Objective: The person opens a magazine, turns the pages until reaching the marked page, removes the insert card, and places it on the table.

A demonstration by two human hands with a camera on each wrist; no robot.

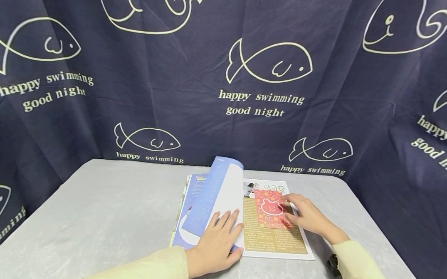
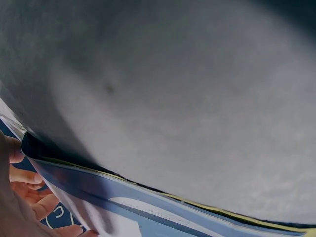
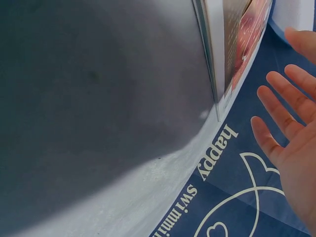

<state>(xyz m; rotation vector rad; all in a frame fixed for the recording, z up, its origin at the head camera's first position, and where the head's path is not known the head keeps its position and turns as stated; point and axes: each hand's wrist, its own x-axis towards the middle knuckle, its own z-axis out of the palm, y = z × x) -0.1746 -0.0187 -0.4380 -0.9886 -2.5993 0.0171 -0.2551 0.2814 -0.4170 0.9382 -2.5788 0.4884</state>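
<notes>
A magazine [image 1: 279, 244] lies spread on the table, its right page printed in gold with a white border. My left hand [image 1: 216, 247] presses its straight fingers on the left side near the spine, where a blue and white page [image 1: 206, 201] arches up. On the right page lies a red card or envelope [image 1: 271, 206] with a bear face. My right hand [image 1: 312, 214] is at its right edge, thumb and fingers apart, fingertips overlapping the edge in the head view. The right wrist view shows those fingers [image 3: 276, 108] spread and loose.
The grey table [image 1: 111, 218] extends to both sides of the magazine. A dark blue curtain [image 1: 202, 113] with fish drawings and lettering hangs behind and around it. A small black object [image 1: 332, 265] sits at the right wrist, below the cream sleeve [image 1: 360, 266].
</notes>
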